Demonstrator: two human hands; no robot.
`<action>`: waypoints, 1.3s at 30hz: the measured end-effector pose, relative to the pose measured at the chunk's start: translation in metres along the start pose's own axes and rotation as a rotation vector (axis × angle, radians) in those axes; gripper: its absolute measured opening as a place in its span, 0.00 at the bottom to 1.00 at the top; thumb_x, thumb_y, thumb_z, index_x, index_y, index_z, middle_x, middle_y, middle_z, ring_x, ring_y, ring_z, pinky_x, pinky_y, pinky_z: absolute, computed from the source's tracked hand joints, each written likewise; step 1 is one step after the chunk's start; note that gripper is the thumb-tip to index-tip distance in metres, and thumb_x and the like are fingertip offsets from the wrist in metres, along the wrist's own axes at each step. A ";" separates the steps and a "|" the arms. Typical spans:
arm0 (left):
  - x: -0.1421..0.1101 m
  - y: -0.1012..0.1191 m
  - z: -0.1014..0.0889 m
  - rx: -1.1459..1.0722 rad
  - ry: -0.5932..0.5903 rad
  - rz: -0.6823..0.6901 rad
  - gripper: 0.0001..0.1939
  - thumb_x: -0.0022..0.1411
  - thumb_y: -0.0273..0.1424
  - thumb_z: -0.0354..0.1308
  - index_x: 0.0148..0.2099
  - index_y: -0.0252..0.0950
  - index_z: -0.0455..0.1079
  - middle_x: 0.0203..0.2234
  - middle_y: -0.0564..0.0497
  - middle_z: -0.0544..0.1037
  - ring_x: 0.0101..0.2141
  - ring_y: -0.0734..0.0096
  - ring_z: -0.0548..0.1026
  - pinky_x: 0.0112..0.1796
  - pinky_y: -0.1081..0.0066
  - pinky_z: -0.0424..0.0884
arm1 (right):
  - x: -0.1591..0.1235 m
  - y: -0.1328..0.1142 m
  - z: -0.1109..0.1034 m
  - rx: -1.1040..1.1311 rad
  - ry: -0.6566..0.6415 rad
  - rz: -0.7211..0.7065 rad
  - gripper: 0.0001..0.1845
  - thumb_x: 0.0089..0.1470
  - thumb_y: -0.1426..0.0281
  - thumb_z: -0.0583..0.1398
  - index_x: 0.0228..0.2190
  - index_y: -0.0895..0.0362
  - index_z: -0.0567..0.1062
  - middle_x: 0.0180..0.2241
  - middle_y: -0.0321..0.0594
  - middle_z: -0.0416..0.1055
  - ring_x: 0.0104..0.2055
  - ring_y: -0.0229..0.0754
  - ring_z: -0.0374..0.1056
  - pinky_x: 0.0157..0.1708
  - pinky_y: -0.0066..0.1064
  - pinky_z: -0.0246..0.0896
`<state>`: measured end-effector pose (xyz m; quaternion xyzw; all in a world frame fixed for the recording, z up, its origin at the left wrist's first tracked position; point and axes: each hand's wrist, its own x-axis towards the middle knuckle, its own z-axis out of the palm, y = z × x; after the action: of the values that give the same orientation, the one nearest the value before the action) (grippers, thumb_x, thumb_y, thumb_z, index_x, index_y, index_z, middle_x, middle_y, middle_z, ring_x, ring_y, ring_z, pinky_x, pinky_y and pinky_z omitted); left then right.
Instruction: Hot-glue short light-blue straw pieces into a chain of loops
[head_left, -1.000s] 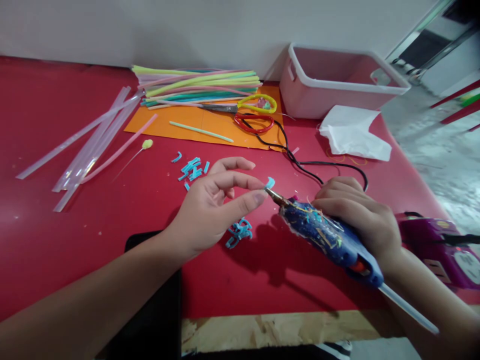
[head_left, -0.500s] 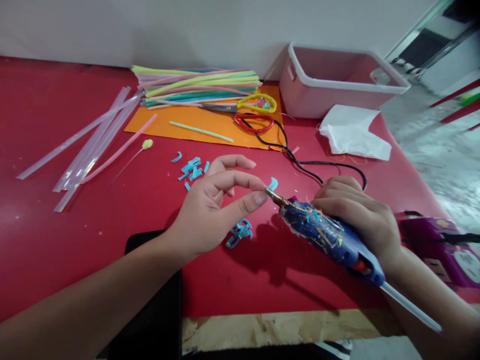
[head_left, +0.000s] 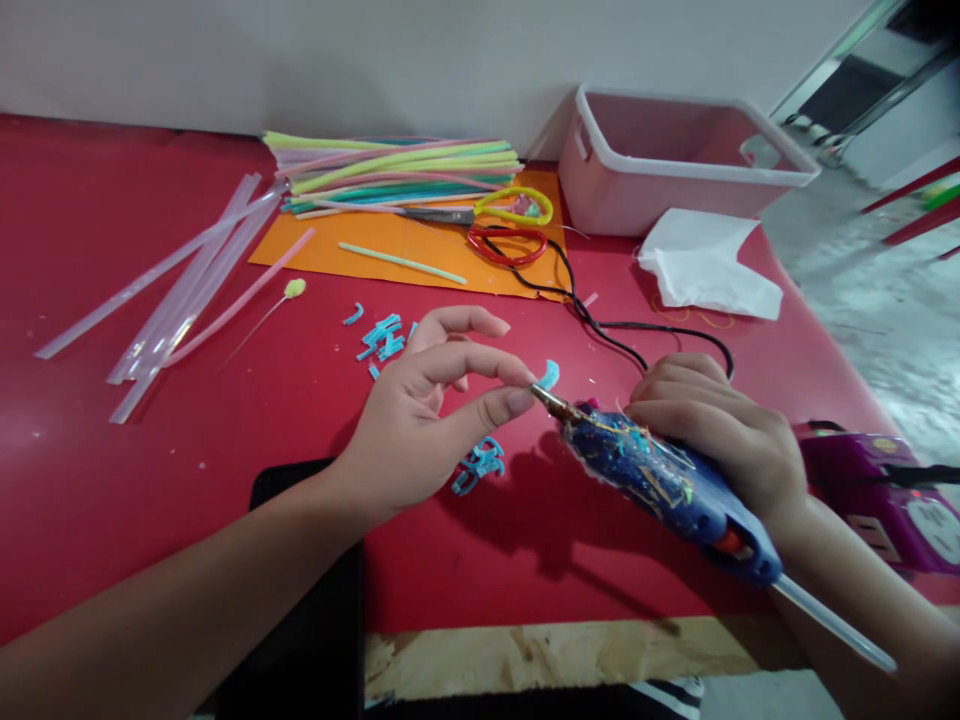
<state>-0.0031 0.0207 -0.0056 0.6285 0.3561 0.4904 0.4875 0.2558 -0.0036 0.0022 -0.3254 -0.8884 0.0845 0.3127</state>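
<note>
Between thumb and forefinger, my left hand (head_left: 442,410) pinches a small light-blue curled piece (head_left: 550,375) above the table. My right hand (head_left: 720,430) grips a blue hot glue gun (head_left: 652,465) smeared with dried glue. Its metal nozzle touches or nearly touches the blue piece at my left fingertips. A clear glue stick (head_left: 836,622) sticks out of the gun's back end. Below my left hand lies a small heap of curled blue pieces (head_left: 478,465). Behind it are several more blue cut pieces (head_left: 382,338), partly hidden by my fingers.
Pipe cleaners (head_left: 405,175) and yellow-red scissors (head_left: 510,225) lie on an orange sheet (head_left: 315,250). Clear glue sticks (head_left: 195,270) rest at left. A white bin (head_left: 660,190), white cloth (head_left: 709,265), black cord (head_left: 622,330), purple power box (head_left: 877,500) and black flat object (head_left: 315,620) surround my hands.
The glue gun's back end has dipped slightly to the right, its nozzle staying at my left fingertips. My left hand keeps its pinch on the blue piece, almost unmoved.
</note>
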 end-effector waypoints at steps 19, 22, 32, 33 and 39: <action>0.002 0.000 0.002 -0.090 0.002 0.021 0.06 0.56 0.24 0.68 0.31 0.41 0.77 0.46 0.48 0.70 0.53 0.60 0.68 0.42 0.65 0.68 | 0.001 -0.002 -0.002 -0.004 -0.008 -0.026 0.07 0.65 0.70 0.53 0.38 0.58 0.70 0.24 0.39 0.67 0.30 0.43 0.67 0.36 0.42 0.59; 0.003 0.000 0.002 -0.079 0.007 0.023 0.06 0.55 0.24 0.68 0.31 0.41 0.77 0.46 0.48 0.70 0.53 0.60 0.68 0.42 0.65 0.68 | 0.001 -0.003 -0.002 -0.006 0.000 -0.031 0.07 0.65 0.70 0.53 0.38 0.57 0.70 0.24 0.39 0.67 0.30 0.43 0.67 0.37 0.42 0.59; 0.001 0.000 0.002 -0.138 -0.059 -0.009 0.05 0.57 0.26 0.69 0.32 0.40 0.77 0.48 0.47 0.72 0.52 0.62 0.69 0.42 0.67 0.69 | -0.001 -0.001 -0.003 0.023 0.042 -0.003 0.06 0.65 0.71 0.54 0.38 0.58 0.70 0.27 0.40 0.68 0.31 0.42 0.67 0.38 0.43 0.60; 0.001 0.001 0.002 -0.141 -0.064 -0.010 0.04 0.57 0.26 0.69 0.32 0.40 0.77 0.49 0.47 0.72 0.52 0.62 0.69 0.42 0.67 0.69 | -0.001 -0.001 -0.003 0.027 0.042 -0.003 0.06 0.65 0.71 0.54 0.38 0.58 0.70 0.27 0.41 0.68 0.31 0.42 0.67 0.38 0.43 0.60; 0.000 0.002 0.001 -0.166 -0.068 -0.031 0.05 0.57 0.26 0.69 0.32 0.41 0.77 0.48 0.48 0.71 0.53 0.64 0.68 0.42 0.69 0.67 | -0.002 0.001 -0.003 0.012 0.049 0.016 0.05 0.64 0.71 0.55 0.38 0.57 0.71 0.28 0.39 0.68 0.30 0.41 0.66 0.39 0.43 0.60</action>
<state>-0.0019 0.0203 -0.0036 0.5966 0.3071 0.4888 0.5575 0.2592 -0.0048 0.0031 -0.3327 -0.8772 0.0845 0.3358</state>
